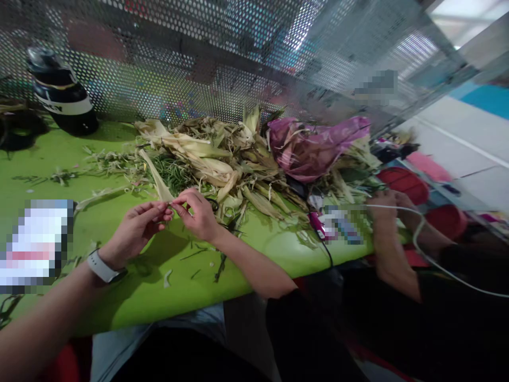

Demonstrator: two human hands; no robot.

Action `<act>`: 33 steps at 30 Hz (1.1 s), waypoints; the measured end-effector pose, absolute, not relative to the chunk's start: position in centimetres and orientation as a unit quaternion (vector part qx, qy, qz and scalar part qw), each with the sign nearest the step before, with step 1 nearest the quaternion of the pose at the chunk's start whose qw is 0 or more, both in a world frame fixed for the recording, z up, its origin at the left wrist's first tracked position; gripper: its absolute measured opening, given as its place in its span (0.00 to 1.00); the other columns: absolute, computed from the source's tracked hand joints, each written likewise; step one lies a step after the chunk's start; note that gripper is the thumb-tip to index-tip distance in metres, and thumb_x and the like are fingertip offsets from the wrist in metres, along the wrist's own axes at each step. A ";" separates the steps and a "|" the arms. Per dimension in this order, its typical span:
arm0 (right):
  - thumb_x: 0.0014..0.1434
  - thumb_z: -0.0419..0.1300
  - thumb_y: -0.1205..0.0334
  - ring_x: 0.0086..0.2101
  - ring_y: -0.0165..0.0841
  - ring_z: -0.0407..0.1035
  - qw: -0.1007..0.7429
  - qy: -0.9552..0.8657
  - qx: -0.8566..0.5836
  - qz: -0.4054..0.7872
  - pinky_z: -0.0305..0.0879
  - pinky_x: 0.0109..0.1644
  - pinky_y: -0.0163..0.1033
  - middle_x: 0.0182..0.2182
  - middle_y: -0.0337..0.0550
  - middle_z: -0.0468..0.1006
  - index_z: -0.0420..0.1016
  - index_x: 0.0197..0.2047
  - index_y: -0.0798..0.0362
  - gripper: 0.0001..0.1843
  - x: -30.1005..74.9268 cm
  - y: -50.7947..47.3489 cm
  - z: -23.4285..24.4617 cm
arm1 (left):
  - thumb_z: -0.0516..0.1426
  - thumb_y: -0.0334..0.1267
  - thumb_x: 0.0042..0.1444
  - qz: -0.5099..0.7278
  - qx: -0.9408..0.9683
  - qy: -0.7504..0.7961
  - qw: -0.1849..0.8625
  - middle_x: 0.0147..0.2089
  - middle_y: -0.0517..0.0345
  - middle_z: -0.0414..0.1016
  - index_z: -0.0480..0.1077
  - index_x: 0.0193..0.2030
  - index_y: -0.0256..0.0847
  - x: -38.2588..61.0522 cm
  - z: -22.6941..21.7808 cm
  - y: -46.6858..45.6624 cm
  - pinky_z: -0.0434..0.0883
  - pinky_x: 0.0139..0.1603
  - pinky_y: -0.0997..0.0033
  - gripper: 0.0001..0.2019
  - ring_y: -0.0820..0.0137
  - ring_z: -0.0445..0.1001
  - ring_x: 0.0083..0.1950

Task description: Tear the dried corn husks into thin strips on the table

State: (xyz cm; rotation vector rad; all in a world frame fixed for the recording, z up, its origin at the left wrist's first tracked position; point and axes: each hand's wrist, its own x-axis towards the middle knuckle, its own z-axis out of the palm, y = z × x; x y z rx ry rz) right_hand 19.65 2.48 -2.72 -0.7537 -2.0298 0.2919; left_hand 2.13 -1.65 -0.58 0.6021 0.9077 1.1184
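My left hand (137, 231), with a pale watch band (101, 266) on its wrist, is closed, its thumb and fingertips pinching the lower end of a pale corn husk strip (159, 181). Close against it, my right hand (199, 215) pinches at that same end, so the fingertips almost meet. The strip rises from between them, leaning up to the left. Whatever small part lies inside the fingertips is hidden. Behind the hands spreads a heap of dried corn husks (214, 167), with green needle-like leaves (170, 172) at its left side.
A dark bottle (66, 101) stands at the back left of the green table (238, 260). A pixelated screen (35, 244) lies at the left. A pink plastic bag (310, 151) rests on the husks. At right are another person's hands (384, 204) and a white cable (415, 233). Perforated metal (191, 53) borders the back.
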 end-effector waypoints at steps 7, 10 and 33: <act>0.63 0.58 0.56 0.31 0.28 0.68 0.440 -0.780 -0.340 0.289 0.66 0.36 0.35 0.33 0.39 0.72 0.65 0.49 0.54 0.14 19.6 2.4 -2.6 | 0.67 0.39 0.50 0.514 0.400 0.445 0.615 0.31 0.55 0.79 0.76 0.35 0.35 2.2 -1.2 -1.8 0.75 0.28 0.76 0.10 0.70 0.77 0.32; 0.63 0.57 0.57 0.30 0.28 0.66 0.412 -0.787 -0.328 0.321 0.66 0.36 0.36 0.32 0.38 0.71 0.62 0.55 0.52 0.19 19.7 2.5 -2.4 | 0.64 0.41 0.52 0.493 0.462 0.472 0.566 0.30 0.55 0.78 0.76 0.34 0.35 2.3 -0.9 -1.9 0.75 0.29 0.74 0.10 0.69 0.76 0.31; 0.69 0.52 0.59 0.39 0.31 0.71 0.387 -0.878 -0.274 0.068 0.69 0.44 0.36 0.38 0.47 0.76 0.75 0.43 0.53 0.12 20.3 3.2 -3.0 | 0.68 0.34 0.48 0.495 0.288 0.395 0.718 0.30 0.55 0.77 0.77 0.33 0.33 1.4 -0.8 -1.2 0.70 0.24 0.85 0.08 0.78 0.72 0.27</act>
